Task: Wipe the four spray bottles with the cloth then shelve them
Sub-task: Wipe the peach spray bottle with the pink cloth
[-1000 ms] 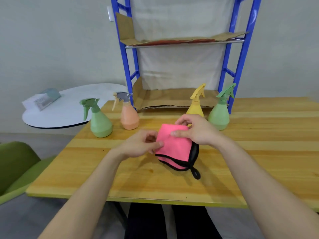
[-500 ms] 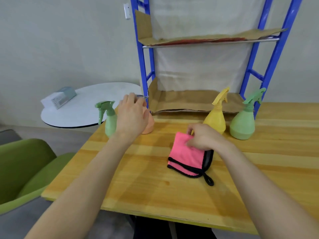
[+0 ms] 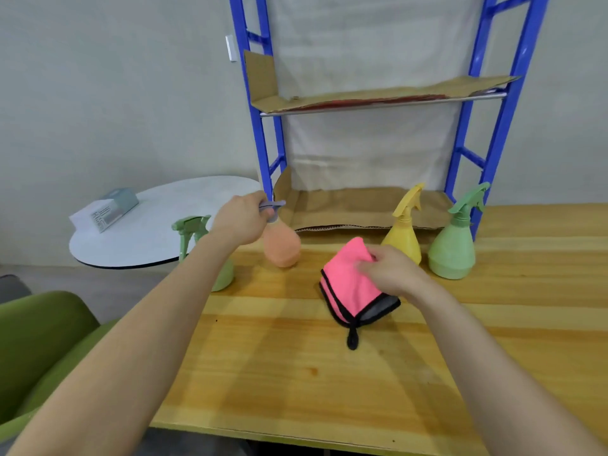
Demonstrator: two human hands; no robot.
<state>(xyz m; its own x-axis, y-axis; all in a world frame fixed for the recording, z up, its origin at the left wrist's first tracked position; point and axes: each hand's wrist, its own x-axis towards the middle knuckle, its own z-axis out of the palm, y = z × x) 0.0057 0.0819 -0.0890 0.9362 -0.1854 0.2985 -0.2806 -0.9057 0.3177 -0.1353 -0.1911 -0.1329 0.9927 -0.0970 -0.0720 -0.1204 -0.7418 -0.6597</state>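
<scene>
My left hand [image 3: 241,220] grips the grey spray head of the orange bottle [image 3: 282,246], which is tilted and blurred, lifted a little off the wooden table [image 3: 296,373]. My right hand [image 3: 391,273] holds the folded pink cloth [image 3: 348,287] with black trim, raised at one edge over the table. A pale green bottle [image 3: 192,227] stands at the left, partly hidden behind my left forearm. A yellow bottle [image 3: 405,230] and a second green bottle [image 3: 455,243] stand upright at the right, in front of the blue shelf rack [image 3: 460,153].
The rack's lower shelf [image 3: 355,205] and upper shelf [image 3: 378,97] are lined with cardboard. A round white side table [image 3: 148,235] with a tissue pack [image 3: 107,209] stands to the left. A green chair [image 3: 42,340] sits at the lower left.
My left hand left the cloth, reached to the orange bottle, closed on its spray head and lifted it, tilting it. My right hand kept the cloth and raised one edge.
</scene>
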